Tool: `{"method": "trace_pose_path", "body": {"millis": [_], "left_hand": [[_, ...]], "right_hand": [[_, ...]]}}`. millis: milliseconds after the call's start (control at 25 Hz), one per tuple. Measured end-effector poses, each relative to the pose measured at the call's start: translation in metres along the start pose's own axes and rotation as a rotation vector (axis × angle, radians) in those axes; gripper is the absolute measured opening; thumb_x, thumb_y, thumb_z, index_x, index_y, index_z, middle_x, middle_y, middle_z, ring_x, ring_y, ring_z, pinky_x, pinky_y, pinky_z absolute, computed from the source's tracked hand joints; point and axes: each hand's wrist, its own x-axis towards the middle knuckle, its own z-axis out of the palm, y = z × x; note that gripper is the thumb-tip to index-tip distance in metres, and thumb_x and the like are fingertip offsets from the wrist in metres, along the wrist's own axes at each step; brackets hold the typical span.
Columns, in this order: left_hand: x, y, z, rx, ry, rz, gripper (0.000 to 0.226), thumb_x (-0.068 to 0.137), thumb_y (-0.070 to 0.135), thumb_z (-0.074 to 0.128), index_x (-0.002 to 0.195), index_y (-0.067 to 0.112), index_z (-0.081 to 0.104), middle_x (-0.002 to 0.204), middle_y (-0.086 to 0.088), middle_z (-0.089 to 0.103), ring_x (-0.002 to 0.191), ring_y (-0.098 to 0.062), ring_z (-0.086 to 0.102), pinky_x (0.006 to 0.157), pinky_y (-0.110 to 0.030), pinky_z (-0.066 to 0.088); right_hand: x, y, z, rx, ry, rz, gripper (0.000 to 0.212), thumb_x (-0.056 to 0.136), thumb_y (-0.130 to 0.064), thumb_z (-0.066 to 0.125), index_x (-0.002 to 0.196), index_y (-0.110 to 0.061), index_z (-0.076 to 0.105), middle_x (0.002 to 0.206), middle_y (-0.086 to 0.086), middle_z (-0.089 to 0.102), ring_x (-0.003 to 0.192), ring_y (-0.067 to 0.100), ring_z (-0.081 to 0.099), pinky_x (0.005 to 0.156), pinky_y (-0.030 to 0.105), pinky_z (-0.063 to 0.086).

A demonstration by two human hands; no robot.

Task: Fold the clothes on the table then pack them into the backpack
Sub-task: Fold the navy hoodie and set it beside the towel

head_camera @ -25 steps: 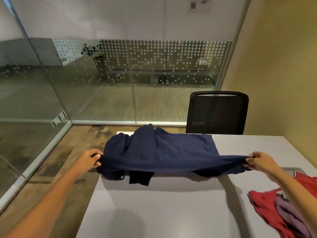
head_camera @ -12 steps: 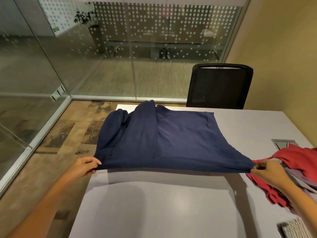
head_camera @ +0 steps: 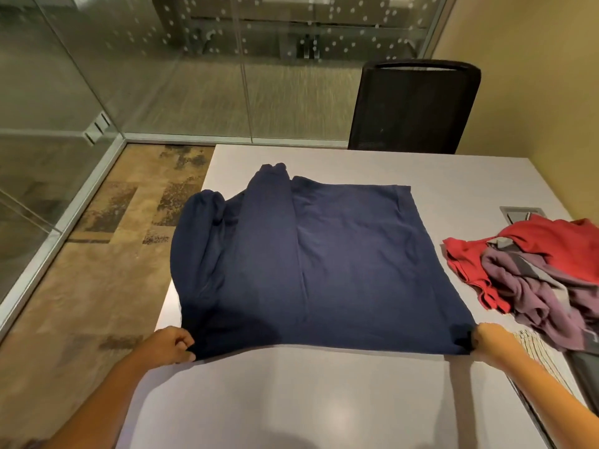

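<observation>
A red and purple clothes pile point(head_camera: 531, 273) lies right of the navy shirt point(head_camera: 311, 264) on the table point(head_camera: 291, 400). The left hand point(head_camera: 171, 346) and right hand point(head_camera: 491, 340) each pinch a near corner.

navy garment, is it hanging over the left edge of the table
Yes, the navy garment spills past the table on the left, its bunched sleeve showing over the floor.

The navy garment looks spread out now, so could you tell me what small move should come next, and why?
Probably let go of the near corners and fold in the left side: the navy garment lies flat, but its sleeve hangs off the table, while the left hand and right hand pinch the hem.
</observation>
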Motion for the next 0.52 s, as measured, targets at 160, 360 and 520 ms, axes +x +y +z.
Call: {"method": "trace_pose_path", "body": {"millis": [160, 360, 520], "left_hand": [[-0.009, 0.000, 0.020, 0.149, 0.023, -0.018, 0.036, 0.067, 0.016, 0.078, 0.054, 0.020, 0.045, 0.053, 0.009, 0.043, 0.051, -0.009, 0.040, 0.053, -0.019, 0.033], [-0.012, 0.009, 0.022, 0.205, 0.018, -0.112, 0.036, 0.066, 0.014, 0.074, 0.054, 0.020, 0.040, 0.058, 0.006, 0.040, 0.057, -0.012, 0.038, 0.049, -0.017, 0.028], [-0.013, 0.043, 0.008, -0.094, -0.033, -0.245, 0.022, 0.076, -0.004, 0.052, 0.079, 0.012, 0.068, 0.074, -0.001, 0.056, 0.066, -0.017, 0.046, 0.052, -0.020, 0.030]], "right_hand": [[-0.005, -0.008, 0.011, -0.125, -0.082, 0.088, 0.022, 0.078, -0.024, 0.056, 0.097, -0.014, 0.062, 0.106, 0.003, 0.068, 0.091, 0.024, 0.063, 0.068, 0.022, 0.047], [0.017, -0.017, 0.009, -0.183, -0.185, 0.089, 0.029, 0.081, -0.026, 0.059, 0.108, -0.016, 0.062, 0.108, 0.005, 0.065, 0.100, 0.024, 0.063, 0.085, 0.031, 0.050], [0.041, -0.044, -0.027, -0.074, -0.202, 0.015, 0.040, 0.087, -0.018, 0.053, 0.125, -0.006, 0.059, 0.123, 0.013, 0.061, 0.104, 0.028, 0.060, 0.087, 0.031, 0.047]]}}
